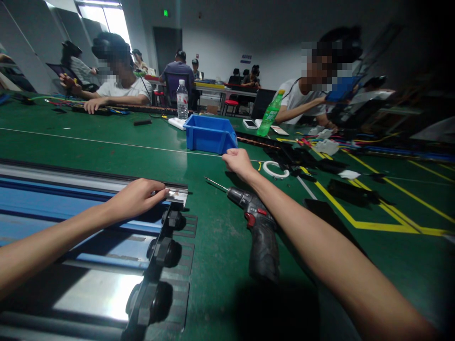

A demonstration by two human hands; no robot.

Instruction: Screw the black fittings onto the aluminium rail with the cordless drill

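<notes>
Left hand (142, 195) on rail (180, 192), right hand (239, 161) by blue bin (204, 138), wall sign (246, 58) illegible

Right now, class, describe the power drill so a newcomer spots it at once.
Find the green tabletop, then the stretch between the blue-and-silver rails and right forearm. The power drill lies there. Its slim metal bit and red accents set it apart from the plain blue bin beyond.
</notes>
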